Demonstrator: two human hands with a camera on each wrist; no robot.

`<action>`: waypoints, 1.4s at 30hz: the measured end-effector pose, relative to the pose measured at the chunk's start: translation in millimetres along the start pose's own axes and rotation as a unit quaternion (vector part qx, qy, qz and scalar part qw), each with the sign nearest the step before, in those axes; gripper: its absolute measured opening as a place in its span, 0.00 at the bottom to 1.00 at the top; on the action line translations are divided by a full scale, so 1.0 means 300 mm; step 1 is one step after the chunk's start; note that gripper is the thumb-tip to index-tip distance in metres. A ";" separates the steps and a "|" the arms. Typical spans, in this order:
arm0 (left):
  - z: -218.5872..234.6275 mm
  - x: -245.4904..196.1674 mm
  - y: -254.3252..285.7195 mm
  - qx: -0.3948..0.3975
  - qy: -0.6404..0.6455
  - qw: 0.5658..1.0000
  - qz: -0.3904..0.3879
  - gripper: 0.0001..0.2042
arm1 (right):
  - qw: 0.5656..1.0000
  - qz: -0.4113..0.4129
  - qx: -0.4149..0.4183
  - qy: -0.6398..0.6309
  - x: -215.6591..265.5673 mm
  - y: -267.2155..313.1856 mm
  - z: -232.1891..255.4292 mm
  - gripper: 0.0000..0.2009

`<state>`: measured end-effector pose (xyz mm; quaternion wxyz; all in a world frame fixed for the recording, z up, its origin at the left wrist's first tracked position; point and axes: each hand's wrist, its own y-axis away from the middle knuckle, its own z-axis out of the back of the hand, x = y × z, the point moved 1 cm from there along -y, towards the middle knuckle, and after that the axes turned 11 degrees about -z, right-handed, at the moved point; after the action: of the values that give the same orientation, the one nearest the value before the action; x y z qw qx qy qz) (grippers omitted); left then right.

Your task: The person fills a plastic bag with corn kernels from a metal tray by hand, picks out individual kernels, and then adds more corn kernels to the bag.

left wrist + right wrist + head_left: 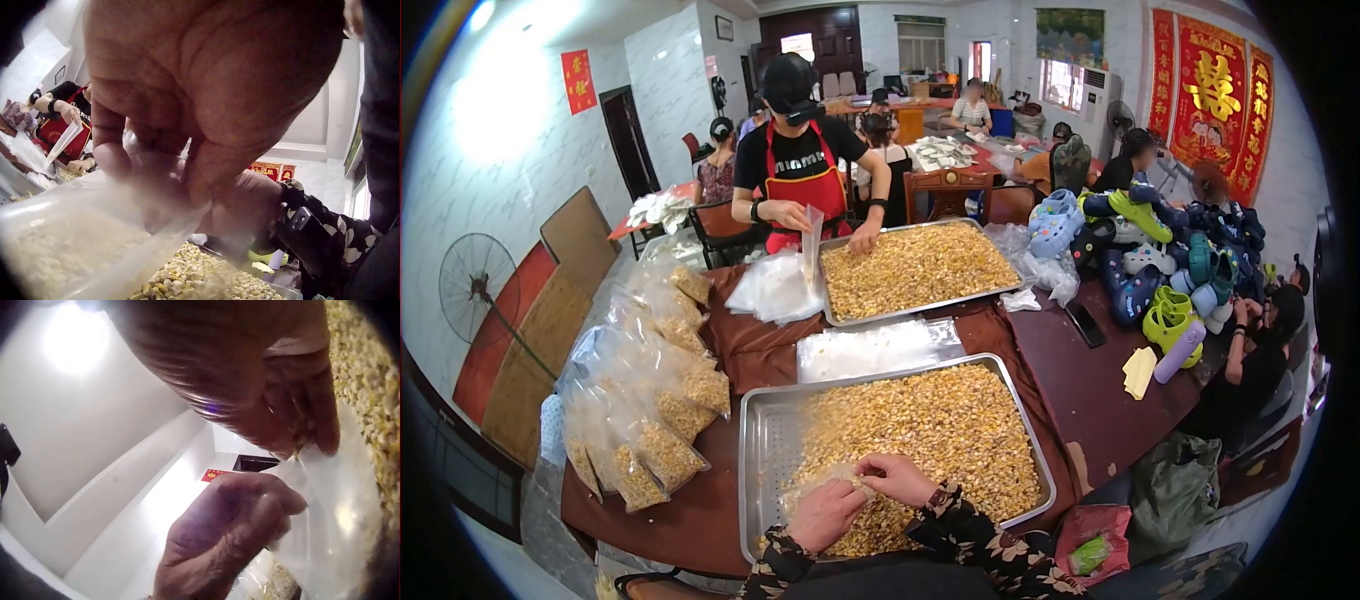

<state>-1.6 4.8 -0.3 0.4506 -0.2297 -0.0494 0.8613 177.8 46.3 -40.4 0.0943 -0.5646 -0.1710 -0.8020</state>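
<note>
Brown cloth is covering part of the table, where a metal tray is carrying yellow kernels. Over the tray's near side, the left hand is pinching a clear plastic bag, while the grip of the right hand is clamping the same bag's edge. Kernels seem to be showing inside the bag, though blur is making this hard to judge. Filled bags are leaning together at the left; flat bags are lying just beyond the tray.

plastic bag blurred in left wrist view
</note>
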 end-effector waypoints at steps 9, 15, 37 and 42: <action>-0.023 0.019 -0.002 0.001 0.004 1.000 -0.009 0.04 | 0.990 -0.072 -0.111 0.050 -0.120 -0.057 0.127 0.13; -0.019 0.009 0.007 -0.008 0.006 1.000 -0.010 0.05 | 0.930 -0.050 -0.137 0.337 -0.186 -0.094 0.139 0.22; -0.018 0.009 0.002 0.005 0.017 1.000 -0.011 0.05 | 0.988 -0.142 -0.059 -0.015 -0.124 -0.068 0.149 0.13; -0.033 0.011 0.008 -0.010 0.023 1.000 -0.012 0.05 | 0.997 -0.039 0.022 0.057 -0.006 -0.038 0.075 0.10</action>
<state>-0.8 4.8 -10.9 0.4593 -0.2534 -0.0500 0.8499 194.2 65.4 -37.4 0.0848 -0.5088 -0.2052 -0.8317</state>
